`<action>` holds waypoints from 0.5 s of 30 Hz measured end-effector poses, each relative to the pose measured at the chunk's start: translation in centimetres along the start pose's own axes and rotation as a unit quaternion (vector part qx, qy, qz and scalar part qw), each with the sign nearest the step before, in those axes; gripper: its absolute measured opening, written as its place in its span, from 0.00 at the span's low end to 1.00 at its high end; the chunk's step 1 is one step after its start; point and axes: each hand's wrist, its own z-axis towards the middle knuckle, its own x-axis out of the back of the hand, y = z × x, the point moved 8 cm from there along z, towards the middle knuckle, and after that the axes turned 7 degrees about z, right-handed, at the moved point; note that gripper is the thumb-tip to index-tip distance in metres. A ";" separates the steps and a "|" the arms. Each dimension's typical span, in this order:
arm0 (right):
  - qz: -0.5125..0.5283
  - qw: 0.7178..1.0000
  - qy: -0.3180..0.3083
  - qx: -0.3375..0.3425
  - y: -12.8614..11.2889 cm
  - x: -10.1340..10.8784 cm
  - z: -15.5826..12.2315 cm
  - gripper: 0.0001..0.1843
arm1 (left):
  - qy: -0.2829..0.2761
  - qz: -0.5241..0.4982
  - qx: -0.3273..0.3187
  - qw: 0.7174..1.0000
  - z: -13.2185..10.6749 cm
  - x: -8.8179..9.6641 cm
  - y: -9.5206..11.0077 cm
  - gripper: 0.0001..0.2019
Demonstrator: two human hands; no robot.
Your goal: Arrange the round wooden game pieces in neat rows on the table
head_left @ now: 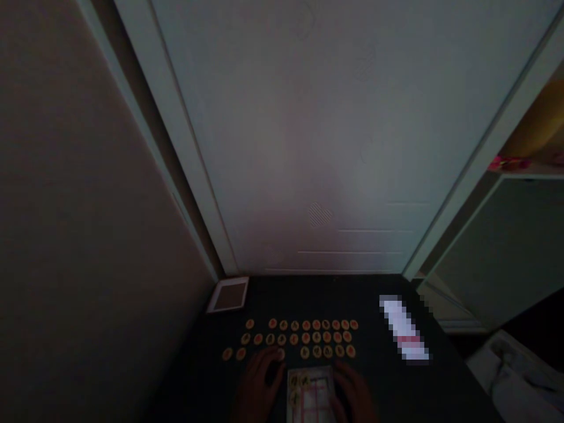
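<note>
The scene is very dark. Several round wooden game pieces (304, 339) lie in rows on a black table (374, 382). Below them sits a pale game board (312, 393) with red lines and a few pieces on its upper left corner. My left hand (261, 379) rests on the table at the board's left edge, fingers curled near the lowest row of pieces. At the board's right edge lies my right hand (352, 390), fingers bent over the rim. Whether either hand holds a piece is too dark to tell.
A small framed square lid or box (229, 295) sits at the table's far left corner. A blurred white object (403, 329) lies at the right. A pale door (330, 147) rises behind the table, a wall at left, shelving (529, 170) at right.
</note>
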 end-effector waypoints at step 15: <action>-0.189 0.924 -0.324 0.067 -6.7 -5.7 12.0 0.09 | 0.011 -0.045 0.004 0.999 -0.2 0.6 -0.1 0.08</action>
